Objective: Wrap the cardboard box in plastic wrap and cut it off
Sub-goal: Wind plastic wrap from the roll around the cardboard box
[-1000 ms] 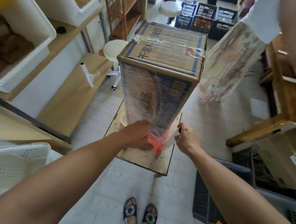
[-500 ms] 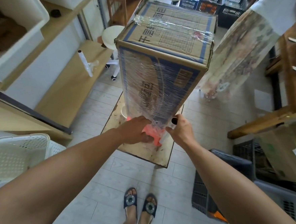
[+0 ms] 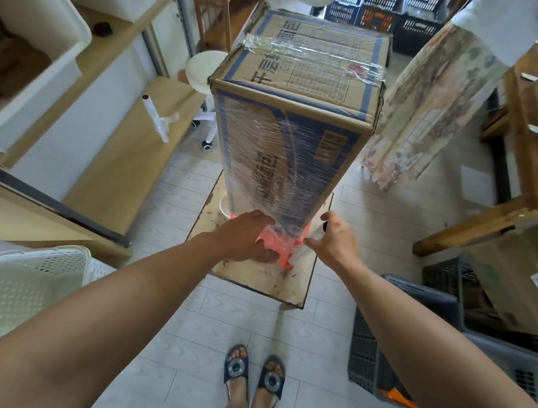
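Wrapping stage, low on the cardboard box [image 3: 293, 132] standing just ahead of both hands. Left hand [image 3: 246, 235] flat, pinning plastic wrap [image 3: 273, 172]; right hand [image 3: 333, 240] closed around the roll [image 3: 302, 252]. Next, likely: tension, then sever film between hands.

The room is lit by soft, even daylight, and only faint shadows are seen on the pale floor [image 3: 189, 319]. Small white glints are seen on the plastic wrap [image 3: 273, 172]. Straight lines are bent near the edges. The upper right corner is blurred.
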The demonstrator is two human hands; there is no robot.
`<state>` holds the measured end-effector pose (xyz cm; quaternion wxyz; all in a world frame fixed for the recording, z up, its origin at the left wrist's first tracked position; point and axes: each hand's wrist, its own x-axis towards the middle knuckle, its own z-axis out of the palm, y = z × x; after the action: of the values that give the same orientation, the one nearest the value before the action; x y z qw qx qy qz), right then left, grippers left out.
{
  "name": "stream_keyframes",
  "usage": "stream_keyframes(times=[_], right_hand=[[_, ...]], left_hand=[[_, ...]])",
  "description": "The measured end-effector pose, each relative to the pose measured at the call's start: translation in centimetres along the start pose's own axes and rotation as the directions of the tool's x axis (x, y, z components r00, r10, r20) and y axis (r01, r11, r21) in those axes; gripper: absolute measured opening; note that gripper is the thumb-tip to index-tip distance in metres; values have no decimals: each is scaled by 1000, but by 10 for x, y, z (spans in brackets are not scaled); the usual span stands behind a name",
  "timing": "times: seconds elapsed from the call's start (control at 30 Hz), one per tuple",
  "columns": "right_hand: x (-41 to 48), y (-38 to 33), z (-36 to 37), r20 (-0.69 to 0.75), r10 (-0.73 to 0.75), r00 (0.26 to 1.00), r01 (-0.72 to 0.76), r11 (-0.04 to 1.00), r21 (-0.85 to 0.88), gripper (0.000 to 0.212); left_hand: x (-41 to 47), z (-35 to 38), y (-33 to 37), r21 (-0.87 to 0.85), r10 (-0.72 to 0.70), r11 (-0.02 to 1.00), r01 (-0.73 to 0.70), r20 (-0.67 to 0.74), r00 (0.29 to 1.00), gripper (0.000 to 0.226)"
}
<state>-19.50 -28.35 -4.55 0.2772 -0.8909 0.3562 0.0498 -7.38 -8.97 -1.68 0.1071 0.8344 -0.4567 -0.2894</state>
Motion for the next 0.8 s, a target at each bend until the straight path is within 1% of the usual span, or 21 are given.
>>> stream_keyframes(times=[0.13,0.4,0.5,0.6,0.8], right_hand=[[-3,7,0,9,25,1000,-24,997,-71,64],[-8,25,-4,18,63,998,-59,986,-154,55],[-12,32,-4,36,69,997,-63,986,-153,52],[-15,38,-2,22,65,998,-61,989,-138,51],[-18,51,-7,21,73,997,-70,988,-136,53]], left_hand=[[0,1,-1,16,11,1000,-11,-4,1000,57],[3,2,4,-16,32,999,-33,-37,999,59],[6,7,4,-9,8,1000,-8,-20,1000,61],[7,12,3,15,4,1000,-4,-19,1000,56],[10,15,-1,-6,-17,1000,17,-24,1000,56]])
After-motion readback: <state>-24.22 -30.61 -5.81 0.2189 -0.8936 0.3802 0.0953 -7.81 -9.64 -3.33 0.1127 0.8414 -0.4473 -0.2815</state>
